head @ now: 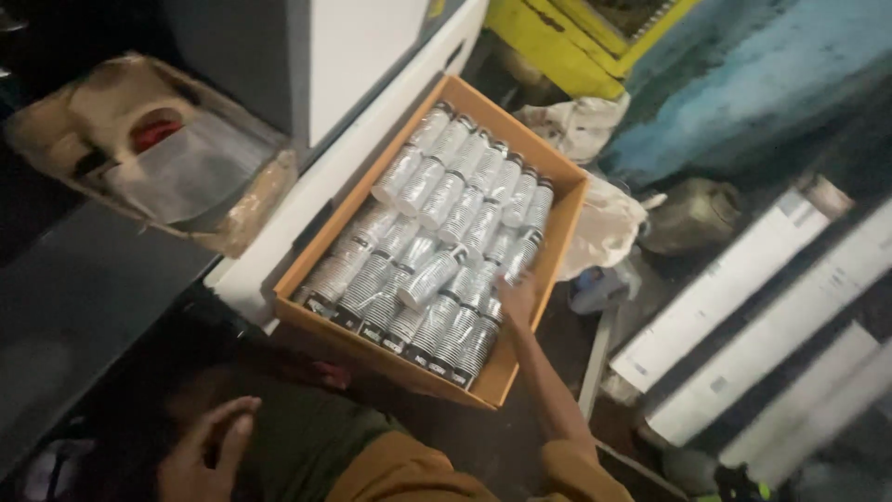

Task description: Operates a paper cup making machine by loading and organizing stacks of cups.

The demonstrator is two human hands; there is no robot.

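Dim, cluttered floor is surrounding the cardboard box (pixel 307 302); right hand (pixel 517 297) is reaching into its stacked cups (pixel 437 242), grip unclear, while left hand (pixel 206 448) is hovering, fingers loose, released.

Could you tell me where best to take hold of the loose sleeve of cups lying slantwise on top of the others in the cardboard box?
Probably around its middle, coming from above. The loose sleeve of cups lies tilted across the packed rows, so its rounded top and both long sides are exposed, while its ends sit among neighbours. The right hand at the cardboard box rim is nearest; the left hand is well back.
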